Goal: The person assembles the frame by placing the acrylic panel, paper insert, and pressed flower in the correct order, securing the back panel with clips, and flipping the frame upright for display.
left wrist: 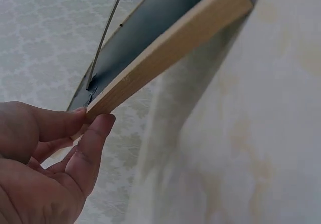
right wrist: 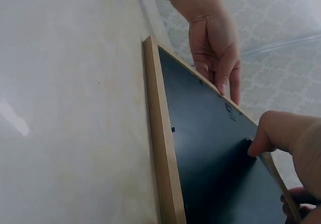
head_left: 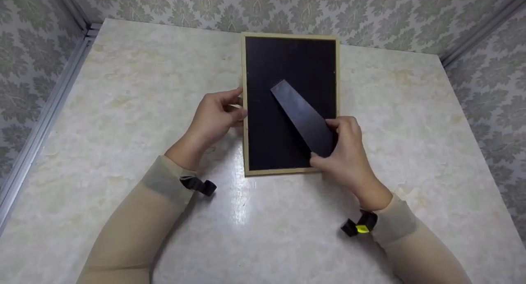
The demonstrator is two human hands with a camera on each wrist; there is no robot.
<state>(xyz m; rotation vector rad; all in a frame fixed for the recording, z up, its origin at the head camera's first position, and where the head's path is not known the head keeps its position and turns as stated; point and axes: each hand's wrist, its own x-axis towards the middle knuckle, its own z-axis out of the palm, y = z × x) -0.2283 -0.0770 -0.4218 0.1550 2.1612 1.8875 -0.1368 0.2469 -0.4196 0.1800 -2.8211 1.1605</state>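
A picture frame [head_left: 279, 172] with a pale wooden border and black backing shows its back, tilted, its lower edge on or close to the table. From the backing a dark tapered stand leg [head_left: 302, 115] sticks out at a slant. My left hand [head_left: 213, 115] pinches the frame's left edge between thumb and fingers; the left wrist view shows this grip on the wooden side [left wrist: 160, 48]. My right hand [head_left: 347, 156] holds the wide lower end of the stand leg, thumb on one edge and fingers on the other. The frame's front is hidden.
A pale marbled table [head_left: 123, 111] lies under the frame. Patterned wall panels [head_left: 263, 8] rise behind it and at both sides, with a metal rail [head_left: 53, 99] on the left. Small black wrist cameras [head_left: 199, 186] sit on both wrists.
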